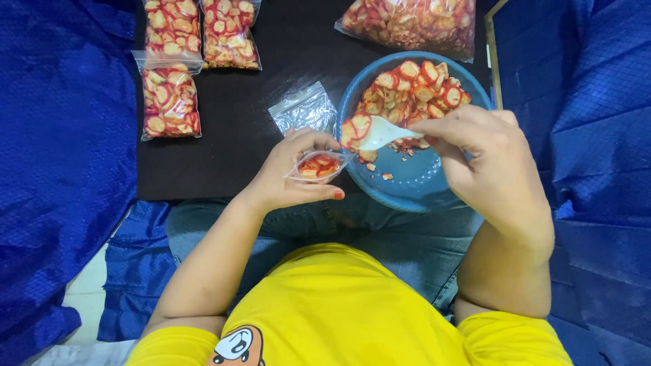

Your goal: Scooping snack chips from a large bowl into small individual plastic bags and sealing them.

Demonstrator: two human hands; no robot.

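A small clear plastic bag (pixel 319 165) with a few red and cream round chips inside is held open in the left hand (pixel 288 175), with the fingers curled around its mouth and the thumb pressed under it. A white plastic spoon (pixel 380 133) is pinched by its handle between the thumb and fingers of the right hand (pixel 485 159). A few chips are carried on the spoon, which is held just above the bag, over the near edge of a round blue plastic bowl (pixel 420 186). More of the same chips are piled at the far side of the bowl. An empty clear bag (pixel 303 108) is laid flat on the black mat (pixel 230 135) beside the bowl. Three filled small bags (pixel 169 102) are lined up at the far left, and a big filled bag (pixel 413 24) is seen behind the bowl. Blue cloth (pixel 61 149) is spread on both sides.
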